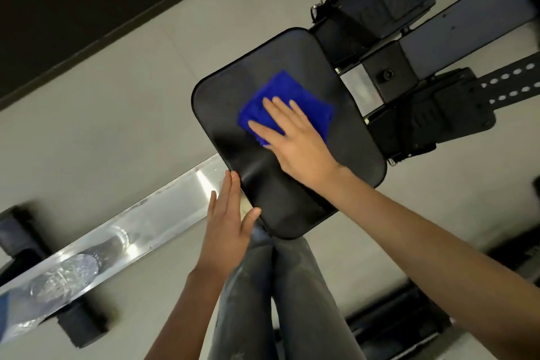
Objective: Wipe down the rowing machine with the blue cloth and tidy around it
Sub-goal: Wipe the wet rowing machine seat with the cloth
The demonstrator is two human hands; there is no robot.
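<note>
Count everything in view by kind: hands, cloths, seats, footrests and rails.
Bare hands: 2, left hand, right hand
Folded blue cloth: 1
Black padded rower seat: 1
Black strapped footrests: 2
Shiny silver metal rail: 1
Total: 7

The right hand (295, 140) lies palm down, farther out, fingers straight and spread, its bare forearm (423, 231) reaching in from the near right. The left hand (226, 222) sits nearer and left of it, fingers straight and together, thumb splayed right.
</note>
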